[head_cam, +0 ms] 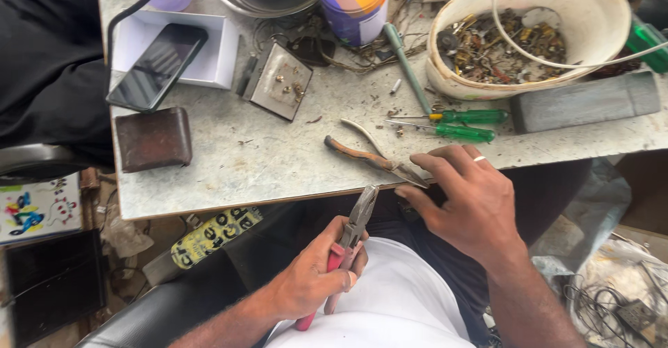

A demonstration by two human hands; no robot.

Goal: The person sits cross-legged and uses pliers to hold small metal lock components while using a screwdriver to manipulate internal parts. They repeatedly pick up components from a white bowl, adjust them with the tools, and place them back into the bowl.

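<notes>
Dull metal pliers [351, 240] with glossy red plastic grips; rough, scuffed tabletop [278, 160].

Your worn grey table [292, 163], on it a phone [156, 67] over a white box [209, 59], brown wallet [154, 139], switch plate [282, 81], orange-handled cutters [372, 159] by your right hand [470, 202], two green screwdrivers [467, 125], white bucket [591, 14], grey block [584, 102], can [355, 3].
</notes>
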